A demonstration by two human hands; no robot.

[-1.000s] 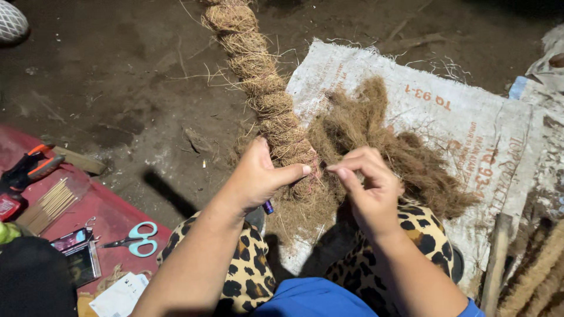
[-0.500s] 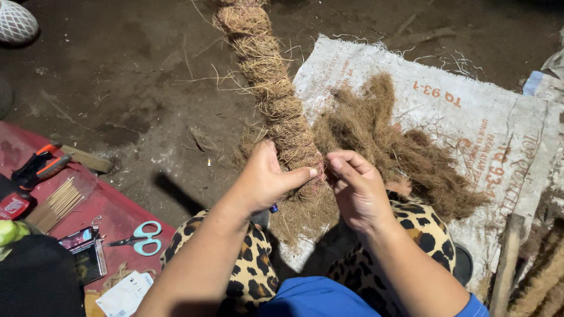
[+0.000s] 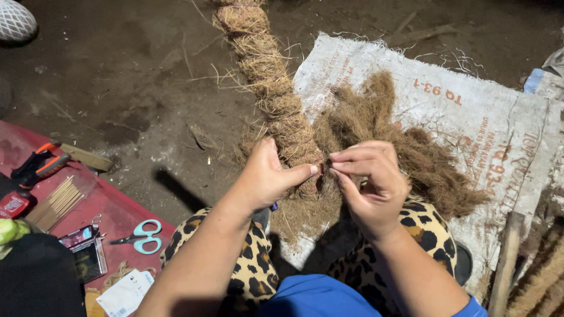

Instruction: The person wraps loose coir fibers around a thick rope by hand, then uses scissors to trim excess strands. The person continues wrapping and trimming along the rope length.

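A long pole wrapped in brown coconut fibre runs from the top of the head view down to my lap. My left hand grips its lower end, thumb pressed against the wrapping. My right hand is beside it, fingertips pinched on thin strands of fibre right at the pole's end. A loose heap of the same brown fibre lies behind my right hand on a white woven sack. My knees in leopard-print cloth are below.
A red mat at the left holds light-blue scissors, a bundle of thin sticks, orange-handled pliers and small packets. A wooden stick and more fibre-wrapped poles lie at the right. Dark dirt floor is beyond.
Both hands have stayed at the pole's lower end; my right fingers have shifted slightly, pinching strands closer to my left thumb. The view has moved a little.
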